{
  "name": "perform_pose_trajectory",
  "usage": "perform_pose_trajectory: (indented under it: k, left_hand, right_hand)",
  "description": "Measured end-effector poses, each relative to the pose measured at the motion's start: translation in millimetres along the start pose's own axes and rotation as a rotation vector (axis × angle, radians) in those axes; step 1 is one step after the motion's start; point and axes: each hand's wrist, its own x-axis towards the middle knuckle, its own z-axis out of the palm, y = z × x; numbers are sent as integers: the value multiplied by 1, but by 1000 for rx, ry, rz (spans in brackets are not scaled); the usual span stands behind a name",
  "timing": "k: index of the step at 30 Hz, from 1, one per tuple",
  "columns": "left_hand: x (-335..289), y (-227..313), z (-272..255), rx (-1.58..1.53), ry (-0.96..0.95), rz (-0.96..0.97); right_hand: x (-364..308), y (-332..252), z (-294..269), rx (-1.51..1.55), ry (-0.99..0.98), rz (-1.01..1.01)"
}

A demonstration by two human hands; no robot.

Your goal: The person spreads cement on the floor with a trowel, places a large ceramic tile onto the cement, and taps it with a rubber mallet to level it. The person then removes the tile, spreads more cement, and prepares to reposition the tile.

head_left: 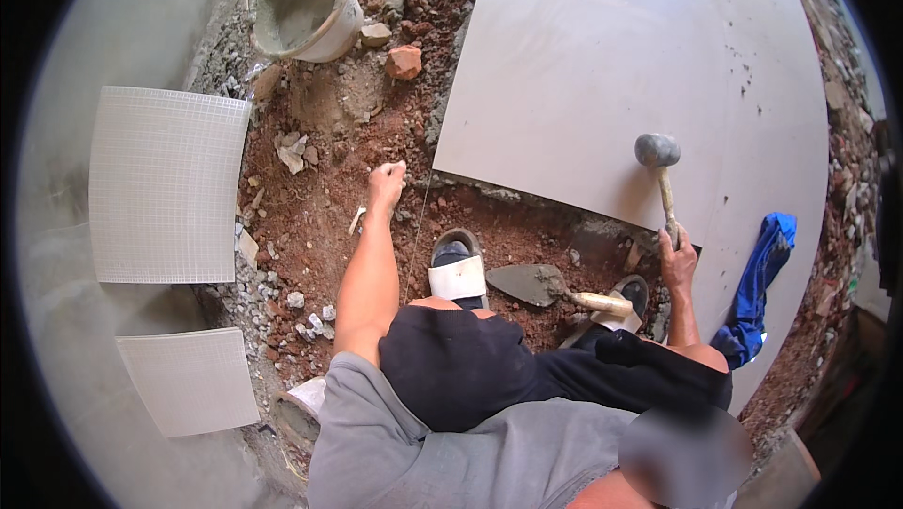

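Note:
My right hand [676, 262] is wrapped round the handle of a rubber mallet [657, 150]. The mallet's dark grey head is raised over the large pale floor tile [574, 67]. On the left, my left hand [386, 185] is closed above the reddish soil, just off the tile's near left corner. A thin string [420, 244] runs close beside it; whether the fingers pinch anything is too small to tell. Between my sandalled feet lies a pointed trowel [529, 284], its blade smeared with mortar and its wooden handle toward the right foot.
A mortar-coated bucket [334, 34] stands at the far left, near a broken brick piece [403, 63]. Tiles with gridded faces [167, 187] lie at left, with another tile stack [193, 382] nearer. A blue cloth [757, 293] rests on the paving at right. Rubble edges the soil.

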Motion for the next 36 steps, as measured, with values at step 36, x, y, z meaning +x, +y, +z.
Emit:
perform_pose_trajectory:
  k: [36]
  left_hand:
    - [-88,87,144,907,-157,730]
  right_hand:
    - [81,-151,66,-140,-146,-423]
